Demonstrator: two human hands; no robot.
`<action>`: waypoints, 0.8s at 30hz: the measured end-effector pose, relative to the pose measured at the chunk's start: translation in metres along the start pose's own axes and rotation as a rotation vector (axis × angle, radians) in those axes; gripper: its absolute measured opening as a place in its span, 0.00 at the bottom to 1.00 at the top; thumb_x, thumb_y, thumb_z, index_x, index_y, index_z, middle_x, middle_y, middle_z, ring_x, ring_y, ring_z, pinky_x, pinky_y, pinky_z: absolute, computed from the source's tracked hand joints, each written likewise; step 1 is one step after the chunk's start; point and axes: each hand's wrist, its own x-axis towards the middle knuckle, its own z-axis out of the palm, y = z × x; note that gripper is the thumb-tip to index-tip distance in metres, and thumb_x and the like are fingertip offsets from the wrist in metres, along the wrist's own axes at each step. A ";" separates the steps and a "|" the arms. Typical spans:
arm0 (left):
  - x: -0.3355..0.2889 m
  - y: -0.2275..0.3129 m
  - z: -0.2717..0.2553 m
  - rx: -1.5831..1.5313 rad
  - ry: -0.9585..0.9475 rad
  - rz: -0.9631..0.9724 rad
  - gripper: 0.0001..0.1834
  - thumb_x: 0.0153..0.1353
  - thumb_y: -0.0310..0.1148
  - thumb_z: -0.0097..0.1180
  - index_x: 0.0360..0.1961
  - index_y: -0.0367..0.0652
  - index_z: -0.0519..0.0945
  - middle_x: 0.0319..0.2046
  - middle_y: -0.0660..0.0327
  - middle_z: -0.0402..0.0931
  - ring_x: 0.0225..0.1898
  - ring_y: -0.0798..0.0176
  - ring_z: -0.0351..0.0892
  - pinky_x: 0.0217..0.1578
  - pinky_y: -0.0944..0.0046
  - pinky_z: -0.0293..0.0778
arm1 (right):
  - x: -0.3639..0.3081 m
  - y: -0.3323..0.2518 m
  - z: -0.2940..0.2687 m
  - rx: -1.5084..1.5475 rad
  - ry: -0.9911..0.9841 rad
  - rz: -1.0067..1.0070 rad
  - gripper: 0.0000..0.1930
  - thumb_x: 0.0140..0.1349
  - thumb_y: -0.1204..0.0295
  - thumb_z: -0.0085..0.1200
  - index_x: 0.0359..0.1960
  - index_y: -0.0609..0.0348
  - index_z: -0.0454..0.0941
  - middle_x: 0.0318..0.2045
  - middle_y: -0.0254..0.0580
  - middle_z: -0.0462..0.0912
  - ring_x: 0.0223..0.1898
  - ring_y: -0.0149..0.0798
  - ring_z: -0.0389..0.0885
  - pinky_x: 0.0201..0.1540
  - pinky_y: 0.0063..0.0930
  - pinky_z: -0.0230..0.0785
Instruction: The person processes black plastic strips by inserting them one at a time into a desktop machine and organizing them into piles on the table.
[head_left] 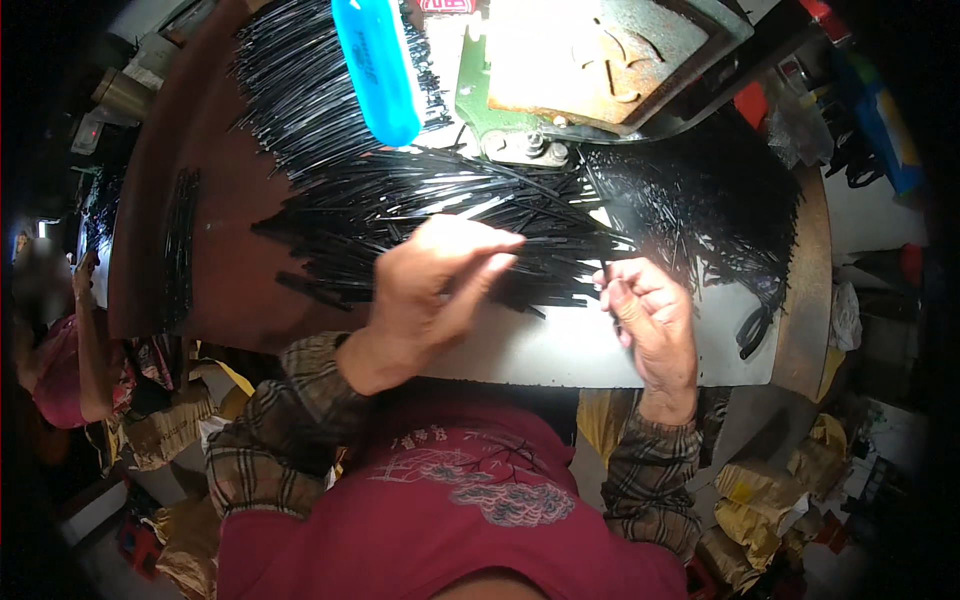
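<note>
Before me, the counter [540,350] carries black strip bundles [400,195] and, behind, a metal-plated machine [570,75]. A blue cylinder [380,70] hides part of the bundles. Left grip [430,290]: near the bundles; contents, I cannot tell. Right grip [652,320]: pinched on one black strip [604,270] beside the bundles.

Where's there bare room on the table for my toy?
Maybe the brown patch between the narrow left bundle and the middle black pile, or the white strip between that pile and the near edge. Black strips crowd around the green metal base.
</note>
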 end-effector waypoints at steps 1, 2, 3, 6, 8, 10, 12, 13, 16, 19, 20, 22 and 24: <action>0.007 0.008 0.010 -0.033 -0.019 -0.035 0.12 0.55 0.20 0.59 0.42 0.37 0.82 0.35 0.55 0.81 0.36 0.62 0.80 0.39 0.67 0.74 | 0.000 0.000 0.004 0.023 -0.018 0.018 0.08 0.66 0.71 0.52 0.40 0.62 0.77 0.26 0.29 0.77 0.18 0.13 0.61 0.18 0.08 0.51; 0.011 0.011 0.017 -0.125 -0.059 -0.133 0.13 0.56 0.22 0.59 0.44 0.37 0.81 0.36 0.57 0.81 0.36 0.66 0.80 0.39 0.69 0.75 | -0.002 -0.002 0.007 0.060 -0.044 0.024 0.08 0.66 0.71 0.52 0.40 0.62 0.77 0.26 0.29 0.78 0.18 0.13 0.61 0.19 0.08 0.51; 0.013 0.012 0.025 -0.239 -0.058 -0.197 0.10 0.57 0.23 0.60 0.42 0.36 0.81 0.35 0.60 0.81 0.36 0.71 0.79 0.38 0.71 0.75 | -0.002 0.004 0.009 0.098 -0.070 0.025 0.08 0.66 0.71 0.52 0.41 0.63 0.77 0.27 0.29 0.78 0.18 0.14 0.61 0.18 0.08 0.51; 0.014 0.011 0.028 -0.482 -0.083 -0.379 0.06 0.57 0.23 0.60 0.37 0.34 0.81 0.31 0.62 0.81 0.33 0.75 0.78 0.37 0.72 0.75 | 0.000 0.006 0.023 0.124 -0.088 0.031 0.07 0.64 0.72 0.54 0.40 0.64 0.77 0.27 0.30 0.78 0.20 0.15 0.65 0.21 0.09 0.56; 0.013 0.007 0.029 -0.697 -0.078 -0.438 0.04 0.56 0.23 0.62 0.30 0.34 0.79 0.27 0.63 0.80 0.29 0.77 0.75 0.33 0.73 0.73 | 0.003 0.009 0.033 0.109 -0.031 -0.104 0.06 0.62 0.75 0.56 0.38 0.64 0.76 0.27 0.30 0.78 0.24 0.18 0.69 0.26 0.11 0.61; 0.010 0.006 0.028 -0.519 -0.066 -0.404 0.05 0.55 0.23 0.62 0.28 0.35 0.78 0.26 0.64 0.79 0.28 0.78 0.72 0.32 0.74 0.72 | 0.007 0.010 0.033 0.023 -0.055 -0.116 0.06 0.61 0.76 0.57 0.38 0.65 0.76 0.27 0.30 0.78 0.26 0.18 0.71 0.28 0.11 0.63; 0.011 0.006 0.022 -0.242 -0.035 -0.301 0.07 0.53 0.23 0.63 0.24 0.36 0.76 0.23 0.66 0.77 0.27 0.79 0.68 0.28 0.74 0.68 | 0.013 0.003 0.043 0.041 -0.063 -0.089 0.07 0.60 0.76 0.58 0.38 0.64 0.76 0.26 0.31 0.77 0.26 0.19 0.71 0.29 0.11 0.64; 0.011 0.005 0.017 -0.224 -0.022 -0.301 0.07 0.53 0.23 0.63 0.24 0.36 0.76 0.23 0.66 0.77 0.27 0.79 0.68 0.28 0.74 0.68 | 0.015 -0.001 0.044 0.047 -0.081 -0.098 0.07 0.60 0.76 0.58 0.38 0.64 0.76 0.26 0.31 0.77 0.26 0.19 0.71 0.29 0.11 0.64; 0.013 0.002 0.005 -0.259 -0.017 -0.404 0.07 0.53 0.24 0.63 0.24 0.35 0.76 0.22 0.66 0.75 0.27 0.79 0.68 0.28 0.73 0.68 | 0.022 -0.007 0.043 0.031 -0.079 0.008 0.05 0.59 0.78 0.57 0.37 0.64 0.77 0.25 0.30 0.77 0.25 0.17 0.71 0.27 0.11 0.63; 0.014 -0.004 0.001 -0.183 -0.045 -0.347 0.07 0.53 0.24 0.64 0.24 0.35 0.77 0.22 0.66 0.75 0.27 0.79 0.67 0.28 0.73 0.68 | 0.028 -0.012 0.053 0.026 -0.142 0.045 0.05 0.59 0.77 0.58 0.36 0.64 0.78 0.26 0.30 0.78 0.22 0.17 0.70 0.24 0.11 0.62; 0.015 -0.006 -0.002 -0.157 -0.046 -0.300 0.07 0.53 0.25 0.64 0.26 0.35 0.78 0.22 0.66 0.75 0.25 0.78 0.67 0.27 0.73 0.68 | 0.032 -0.009 0.055 -0.025 -0.135 0.022 0.05 0.58 0.76 0.59 0.34 0.64 0.79 0.25 0.29 0.78 0.21 0.17 0.69 0.21 0.12 0.61; 0.021 -0.009 -0.007 -0.171 -0.072 -0.265 0.06 0.54 0.26 0.64 0.27 0.35 0.79 0.22 0.66 0.76 0.25 0.77 0.68 0.27 0.72 0.68 | 0.038 -0.007 0.054 -0.024 -0.142 0.034 0.05 0.58 0.76 0.60 0.34 0.64 0.80 0.24 0.29 0.78 0.20 0.17 0.68 0.22 0.12 0.61; 0.034 -0.014 -0.014 -0.159 -0.159 -0.217 0.06 0.54 0.28 0.63 0.30 0.37 0.81 0.22 0.64 0.77 0.23 0.75 0.71 0.26 0.71 0.70 | 0.042 -0.005 0.050 -0.083 -0.140 -0.005 0.05 0.59 0.74 0.59 0.34 0.64 0.79 0.22 0.31 0.78 0.18 0.17 0.68 0.20 0.11 0.60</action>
